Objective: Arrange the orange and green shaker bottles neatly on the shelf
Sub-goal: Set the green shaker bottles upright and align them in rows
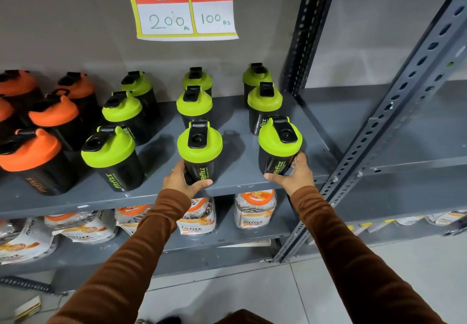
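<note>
Gripping two green-lidded black bottles at the grey metal shelf front edge: left hand fingers wrapped round the middle bottle, right hand round the end bottle; bare shelf between them

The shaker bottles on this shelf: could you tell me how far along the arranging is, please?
Mostly done: green-lidded bottles stand upright in three columns and the orange-lidded bottles are grouped at the left. In hand: the left hand grips the front middle green bottle, the right hand the front right green bottle. Left: squaring those two with their columns; the right one looks tilted.
</note>
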### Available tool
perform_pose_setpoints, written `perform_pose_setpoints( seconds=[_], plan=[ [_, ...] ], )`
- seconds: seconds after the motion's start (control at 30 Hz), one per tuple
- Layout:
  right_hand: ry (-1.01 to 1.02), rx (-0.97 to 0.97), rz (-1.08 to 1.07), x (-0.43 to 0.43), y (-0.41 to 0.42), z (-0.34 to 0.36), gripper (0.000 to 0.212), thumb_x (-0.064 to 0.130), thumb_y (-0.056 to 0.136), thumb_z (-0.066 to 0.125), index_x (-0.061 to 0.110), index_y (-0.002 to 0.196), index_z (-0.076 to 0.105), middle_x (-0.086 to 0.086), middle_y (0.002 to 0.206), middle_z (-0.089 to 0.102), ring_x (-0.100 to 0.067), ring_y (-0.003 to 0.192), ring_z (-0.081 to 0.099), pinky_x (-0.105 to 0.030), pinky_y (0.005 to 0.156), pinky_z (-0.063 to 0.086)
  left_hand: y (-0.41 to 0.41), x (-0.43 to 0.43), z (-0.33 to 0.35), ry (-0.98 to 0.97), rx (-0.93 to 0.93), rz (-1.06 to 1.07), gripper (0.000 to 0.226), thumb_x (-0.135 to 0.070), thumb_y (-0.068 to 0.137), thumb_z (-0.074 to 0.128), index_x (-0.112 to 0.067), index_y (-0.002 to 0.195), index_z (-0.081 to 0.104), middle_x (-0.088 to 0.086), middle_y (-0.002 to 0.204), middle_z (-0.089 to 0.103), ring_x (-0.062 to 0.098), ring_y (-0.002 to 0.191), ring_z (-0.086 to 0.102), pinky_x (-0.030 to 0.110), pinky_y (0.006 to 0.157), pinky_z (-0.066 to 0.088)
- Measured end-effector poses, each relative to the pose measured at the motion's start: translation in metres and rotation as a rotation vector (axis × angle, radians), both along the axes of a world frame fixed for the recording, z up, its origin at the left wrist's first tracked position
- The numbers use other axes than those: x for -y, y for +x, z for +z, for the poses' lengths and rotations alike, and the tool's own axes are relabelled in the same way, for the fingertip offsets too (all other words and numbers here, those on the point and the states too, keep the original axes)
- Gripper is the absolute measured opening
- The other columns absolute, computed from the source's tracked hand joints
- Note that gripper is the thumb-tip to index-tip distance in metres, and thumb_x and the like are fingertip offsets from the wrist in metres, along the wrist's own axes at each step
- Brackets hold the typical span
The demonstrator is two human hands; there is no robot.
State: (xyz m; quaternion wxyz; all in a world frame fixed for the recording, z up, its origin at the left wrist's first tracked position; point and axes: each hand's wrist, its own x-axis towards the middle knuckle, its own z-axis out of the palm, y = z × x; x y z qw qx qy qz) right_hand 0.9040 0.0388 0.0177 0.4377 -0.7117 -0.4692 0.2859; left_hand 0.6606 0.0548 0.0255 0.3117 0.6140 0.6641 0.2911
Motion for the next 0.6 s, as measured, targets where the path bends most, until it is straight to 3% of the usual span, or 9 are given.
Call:
perform_pose_setpoints(
  seconds=[0.3,0.47,0.6],
  plan=[
    [0.012,-0.022,0.013,-0.0040,0.0026,-0.0040,0.078,0.008,0.055,0.086,0.006,0.119,0.040,-0.016,0.124,0.058,-0.031,0.115,0.053,-0.037,0.100,0.041,0.0002,0.0008,0.0014,-0.005,-0.001,-0.002,0.064,-0.027,0.067,0.078,-0.006,0.119,0.047,0.015,0.124,0.059,0.035,0.112,0.054,0.040,0.095,0.043],
    [0.048,-0.049,0.065,-0.0046,0.0032,-0.0044,0.102,0.001,0.054,0.085,0.011,0.135,0.024,-0.012,0.132,0.050,-0.021,0.117,0.047,-0.031,0.102,0.035,-0.0009,-0.0003,0.0013,-0.017,-0.012,-0.031,0.072,-0.025,0.062,0.082,-0.009,0.122,0.044,0.014,0.127,0.057,0.036,0.114,0.053,0.042,0.097,0.042],
    [0.040,-0.065,0.082,-0.0045,0.0035,-0.0049,0.103,-0.002,0.055,0.083,0.011,0.137,0.021,-0.012,0.134,0.049,-0.023,0.120,0.046,-0.032,0.103,0.033,-0.0021,-0.0006,0.0006,-0.023,-0.030,-0.035,0.068,-0.023,0.066,0.079,-0.008,0.122,0.044,0.015,0.127,0.056,0.035,0.115,0.052,0.042,0.098,0.041]
  ],
)
